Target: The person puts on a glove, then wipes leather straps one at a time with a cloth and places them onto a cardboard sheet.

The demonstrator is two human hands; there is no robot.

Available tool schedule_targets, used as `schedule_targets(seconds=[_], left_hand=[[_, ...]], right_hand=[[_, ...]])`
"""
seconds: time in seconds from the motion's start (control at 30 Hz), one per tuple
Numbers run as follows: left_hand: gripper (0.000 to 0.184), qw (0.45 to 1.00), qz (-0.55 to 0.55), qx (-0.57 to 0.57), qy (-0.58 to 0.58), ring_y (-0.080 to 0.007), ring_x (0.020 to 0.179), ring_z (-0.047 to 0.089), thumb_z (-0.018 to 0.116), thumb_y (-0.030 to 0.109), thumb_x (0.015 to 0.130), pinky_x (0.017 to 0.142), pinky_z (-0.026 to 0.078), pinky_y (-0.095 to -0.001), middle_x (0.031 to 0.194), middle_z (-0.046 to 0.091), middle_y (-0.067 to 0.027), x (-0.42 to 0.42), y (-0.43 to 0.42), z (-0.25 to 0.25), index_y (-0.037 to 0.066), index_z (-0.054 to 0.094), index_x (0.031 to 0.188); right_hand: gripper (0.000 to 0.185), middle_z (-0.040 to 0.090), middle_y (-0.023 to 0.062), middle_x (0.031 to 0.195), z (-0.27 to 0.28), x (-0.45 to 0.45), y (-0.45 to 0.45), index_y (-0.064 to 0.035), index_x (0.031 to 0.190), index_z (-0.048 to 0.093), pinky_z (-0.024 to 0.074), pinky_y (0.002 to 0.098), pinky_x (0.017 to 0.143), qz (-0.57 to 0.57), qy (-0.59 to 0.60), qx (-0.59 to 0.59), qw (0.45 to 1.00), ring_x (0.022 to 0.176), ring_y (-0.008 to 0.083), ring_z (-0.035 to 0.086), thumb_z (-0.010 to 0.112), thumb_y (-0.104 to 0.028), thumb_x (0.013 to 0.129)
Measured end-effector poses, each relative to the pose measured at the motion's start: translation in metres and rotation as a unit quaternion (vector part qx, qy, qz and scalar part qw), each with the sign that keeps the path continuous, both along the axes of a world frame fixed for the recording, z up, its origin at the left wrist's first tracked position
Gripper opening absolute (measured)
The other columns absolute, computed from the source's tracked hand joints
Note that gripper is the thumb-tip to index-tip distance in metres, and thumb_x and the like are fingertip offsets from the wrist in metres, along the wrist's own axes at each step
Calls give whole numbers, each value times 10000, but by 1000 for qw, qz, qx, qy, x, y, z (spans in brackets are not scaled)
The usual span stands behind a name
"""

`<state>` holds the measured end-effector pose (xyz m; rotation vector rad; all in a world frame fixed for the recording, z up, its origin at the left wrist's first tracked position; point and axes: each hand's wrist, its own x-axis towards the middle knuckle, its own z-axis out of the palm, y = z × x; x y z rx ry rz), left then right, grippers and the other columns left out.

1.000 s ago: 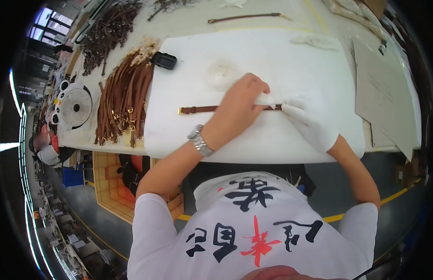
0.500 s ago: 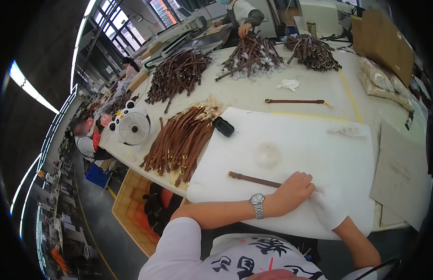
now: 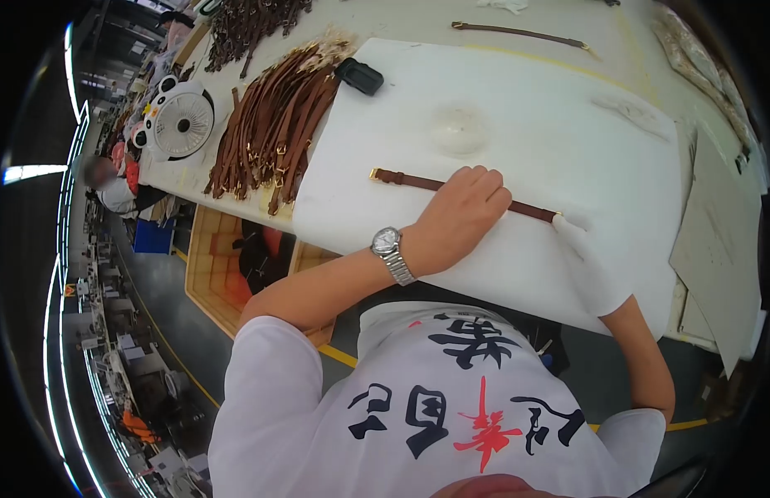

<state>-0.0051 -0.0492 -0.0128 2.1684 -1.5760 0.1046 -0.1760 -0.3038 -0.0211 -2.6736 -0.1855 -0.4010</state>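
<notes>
A brown leather strap [image 3: 410,181] with a gold buckle at its left end lies across the white sheet [image 3: 385,108]. My left hand [image 3: 461,217], wearing a silver watch [image 3: 387,242], is closed over the strap's middle, its knuckles up. In a white glove, my right hand [image 3: 591,264] has its fingertips together at the strap's right end, where a bit of gold metal shows. The glove's outline partly blends into the sheet.
Many brown straps [image 3: 273,116] lie piled on the left, beside a small black object [image 3: 359,76] and a white fan [image 3: 183,124]. A single strap [image 3: 522,35] lies farther back. Cardboard [image 3: 721,241] is on the right; an orange crate [image 3: 223,274] stands below the table edge.
The view has tilted down. My hands have moved apart along the strap, and its right end now shows at the gloved fingertips; earlier my left hand covered that side.
</notes>
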Motion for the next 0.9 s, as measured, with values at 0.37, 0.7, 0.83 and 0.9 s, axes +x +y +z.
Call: schedule_targets(seconds=[0.37, 0.7, 0.83, 0.9], left_hand=[[283, 994, 106, -34, 9, -352, 1033, 680, 756, -87, 824, 902, 560, -434, 1070, 713, -126, 20, 70, 0, 35, 724, 1077], [208, 981, 169, -9, 96, -336, 984, 703, 743, -91, 848, 891, 571, -406, 1008, 722, -132, 55, 95, 12, 10, 742, 1030], [186, 984, 172, 30, 21, -356, 988, 675, 743, -79, 841, 889, 560, -455, 984, 693, -139, 68, 107, 27, 7, 720, 1004], [177, 980, 187, 67, 13, -372, 1000, 652, 742, -63, 842, 890, 546, -495, 1001, 679, -138, 78, 107, 34, 14, 699, 996]], right_hand=[[249, 750, 179, 986, -1, -2, 2, 23, 1162, 782, 551, 468, 735, 7, -41, -29, 999, 852, 358, 698, 739, 18, 917], [274, 768, 171, 1030, 0, -2, 1, 25, 1180, 779, 559, 443, 770, 12, -43, -39, 998, 900, 365, 705, 751, 48, 908], [278, 775, 172, 1039, 3, 0, -1, 16, 1184, 788, 558, 431, 767, 28, -106, -52, 993, 916, 361, 714, 765, 42, 907], [309, 780, 168, 1047, 4, -1, 1, -4, 1212, 792, 562, 426, 778, 15, -95, -68, 993, 926, 356, 716, 782, 38, 905]])
